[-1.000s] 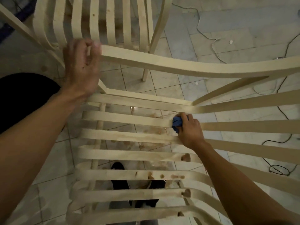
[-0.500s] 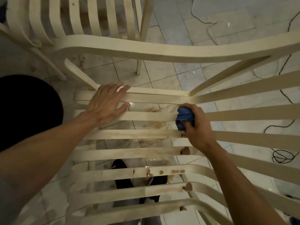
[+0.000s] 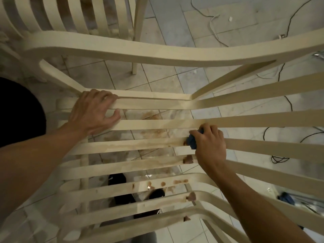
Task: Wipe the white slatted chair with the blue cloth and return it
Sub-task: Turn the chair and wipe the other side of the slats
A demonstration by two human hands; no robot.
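Two black shoes (image 3: 119, 179) visible through the nearest slats of the white slatted chair (image 3: 122, 165); brown stains (image 3: 188, 158) on several slats. Right grip (image 3: 209, 144) curled round the bunched blue cloth (image 3: 192, 142), cloth pressed on a middle seat slat beside one stain. Left grip (image 3: 93, 111) farther off, fingers curled over a farther slat, thumb by the next. Beyond: second slatted chair (image 3: 73, 14), cables (image 3: 215, 27) on tiled floor (image 3: 157, 81)

Two chairs: near chair (image 3: 157, 123) and far chair (image 3: 138, 23). Two hands: left hand (image 3: 93, 111), right hand (image 3: 208, 146). One blue cloth (image 3: 192, 142). Two dark shoes (image 3: 119, 183) below the slats. Several cables (image 3: 278, 158) on the floor (image 3: 157, 76), exact number unclear. Several brown spots (image 3: 188, 158).
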